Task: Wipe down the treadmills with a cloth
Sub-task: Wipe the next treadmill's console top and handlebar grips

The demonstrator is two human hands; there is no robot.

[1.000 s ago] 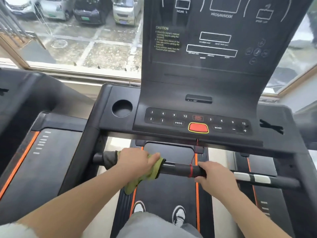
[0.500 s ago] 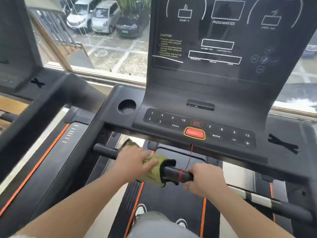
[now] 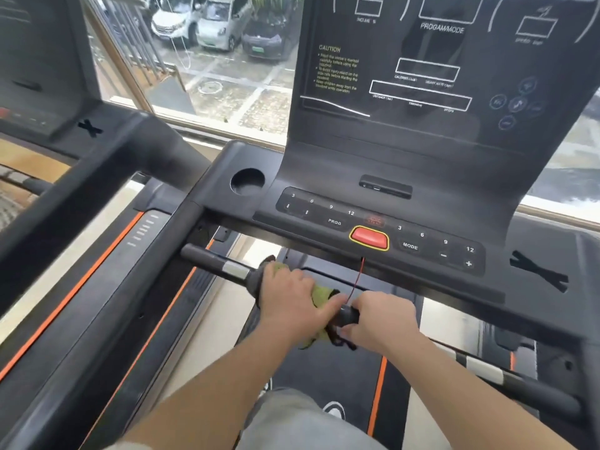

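Parked cars show thru the window behind our treadmill console. Our left hand grips the green cloth, wrapped round the front handlebar; right hand clenches the bar just beside it, below the red button.

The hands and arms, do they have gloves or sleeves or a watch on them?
No gloves. The left hand and the right hand are both bare, with no rings or watch that I can see. The forearms are bare as well, almost to the picture's bottom edge.
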